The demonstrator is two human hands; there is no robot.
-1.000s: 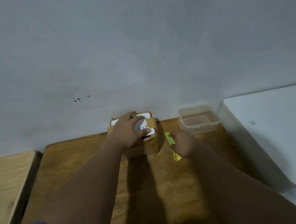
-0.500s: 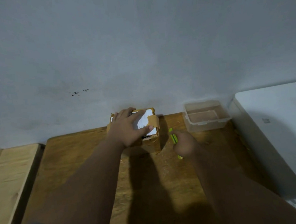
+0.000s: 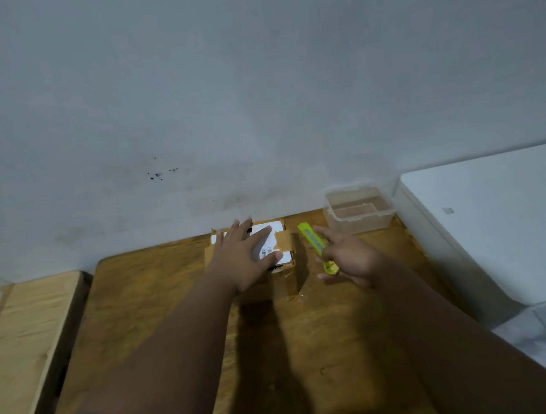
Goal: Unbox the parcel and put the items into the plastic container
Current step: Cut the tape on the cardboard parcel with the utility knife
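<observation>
My left hand lies spread flat on the taped cardboard parcel; at its 3 o'clock, my open-fingered right hand touches the green box cutter, pointing toward 11 o'clock.

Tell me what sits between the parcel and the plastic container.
Head view: the green utility knife and the right hand lie between parcel and plastic container.

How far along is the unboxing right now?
Nothing looks done: the parcel is taped shut and the plastic container holds nothing. In hand: the left hand lies flat on the parcel, and the right hand, fingers spread, is at the yellow-green cutter. Left: cutting the tape, opening, moving the items.
</observation>
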